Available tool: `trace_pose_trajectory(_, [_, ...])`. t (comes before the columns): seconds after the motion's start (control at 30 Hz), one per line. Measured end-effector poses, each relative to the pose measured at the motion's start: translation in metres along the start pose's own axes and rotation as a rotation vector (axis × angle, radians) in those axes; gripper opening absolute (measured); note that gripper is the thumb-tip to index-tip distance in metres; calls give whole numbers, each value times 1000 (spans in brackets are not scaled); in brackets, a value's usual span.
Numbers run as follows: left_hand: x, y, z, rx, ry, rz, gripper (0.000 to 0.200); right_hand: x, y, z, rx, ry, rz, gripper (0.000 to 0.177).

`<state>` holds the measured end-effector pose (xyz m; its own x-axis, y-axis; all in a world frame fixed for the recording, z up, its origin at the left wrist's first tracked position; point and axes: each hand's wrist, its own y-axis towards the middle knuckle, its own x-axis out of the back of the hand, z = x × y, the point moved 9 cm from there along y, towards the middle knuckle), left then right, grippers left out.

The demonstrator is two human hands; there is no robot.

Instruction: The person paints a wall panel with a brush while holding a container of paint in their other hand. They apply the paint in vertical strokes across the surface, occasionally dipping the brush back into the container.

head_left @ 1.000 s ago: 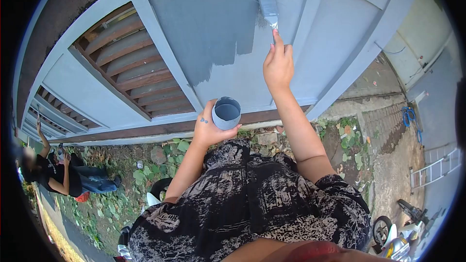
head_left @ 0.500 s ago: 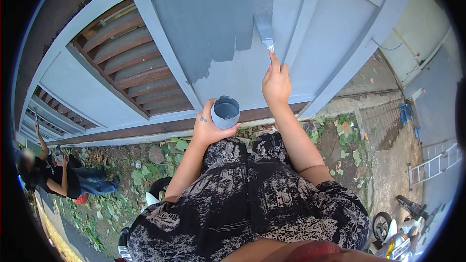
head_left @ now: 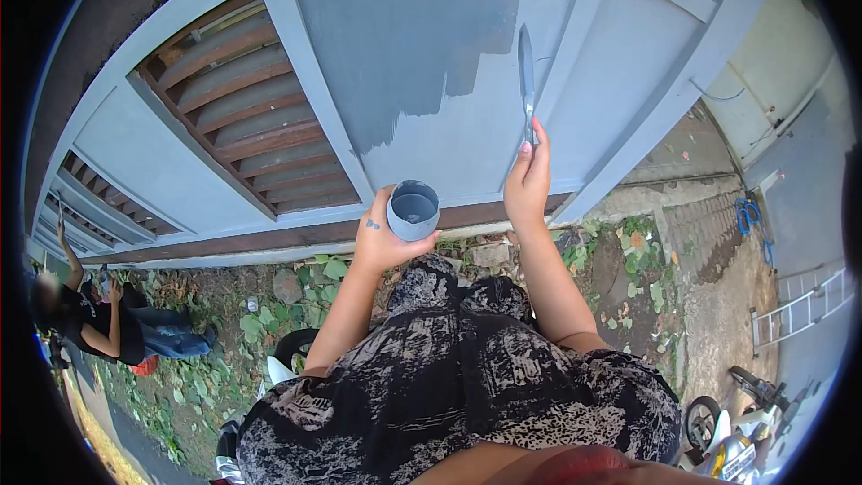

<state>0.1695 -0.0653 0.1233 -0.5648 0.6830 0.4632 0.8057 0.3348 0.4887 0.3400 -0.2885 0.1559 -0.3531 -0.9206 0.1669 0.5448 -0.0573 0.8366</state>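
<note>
Black shirt (head_left: 530, 377), pale mottled print (almost bark-like), short sleeves (head_left: 624, 377)

The right hand (head_left: 528, 183) holds a paintbrush (head_left: 526, 76), the left hand (head_left: 380, 239) a paint cup (head_left: 412, 225).

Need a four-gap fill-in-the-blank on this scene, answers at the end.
The cup is held in the ____.
The right hand grips a ____ by its handle.
In shade, the paint patch is ____ than the rest of the panel.
The slats are ____ in colour.

left hand; brush; darker; brown
</note>
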Motion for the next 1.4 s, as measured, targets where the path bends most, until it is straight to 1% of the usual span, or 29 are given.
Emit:
trace_pose_trajectory(0.07, [0,0,2,2,3,0,83,-15,9,-29,-368,460,161,43])
trace_pose_trajectory(0.1, [1,-1,2,-1,6,-2,83,-13,20,-25,-371,460,162,43])
trace_pose_trajectory(0.17, [3,-2,-1,-2,11,3,83,-30,30,-29,-688,909,225,44])
trace_pose_trajectory(0.2, [3,-3,-2,-4,13,6,83,-32,39,-30,-688,909,226,44])
trace_pose_trajectory(0.27, [3,-5,-2,-7,-1,7,83,-46,46,-30,-782,1102,274,47])
trace_pose_trajectory(0.4, [8,-8,-8,-20,9,-9,83,-61,52,-37,-783,1123,305,47])
trace_pose_trajectory(0.5, [11,-11,-7,-9,27,-18,84,-72,38,-46,-853,1090,295,46])
trace_pose_trajectory(0.7, [18,-16,-2,20,30,-24,84,-80,-14,-68,-944,974,290,45])
trace_pose_trajectory(0.77, [18,-16,-1,24,44,-20,84,-81,-36,-78,-1020,928,298,44])
trace_pose_trajectory(0.93, [15,-19,3,33,53,-7,84,-80,-87,-102,-1129,884,313,44])
trace_pose_trajectory(1.0, [12,-20,5,49,51,13,84,-71,-101,-100,-1165,861,317,44])
trace_pose_trajectory(1.07, [11,-21,6,50,45,16,84,-60,-114,-95,-1186,725,330,45])
trace_pose_trajectory(1.2, [12,-20,4,45,44,9,82,-43,-102,-61,-1160,792,282,45])
trace_pose_trajectory(1.27, [13,-20,3,37,34,3,82,-39,-78,-41,-1066,827,268,44])
trace_pose_trajectory(1.3, [13,-20,2,32,25,-2,82,-40,-68,-38,-1068,825,268,44])
trace_pose_trajectory(1.37, [12,-22,3,36,29,-3,82,-48,-38,-34,-973,891,242,43])
trace_pose_trajectory(1.4, [12,-23,3,38,34,-6,82,-53,-31,-38,-978,888,244,43])
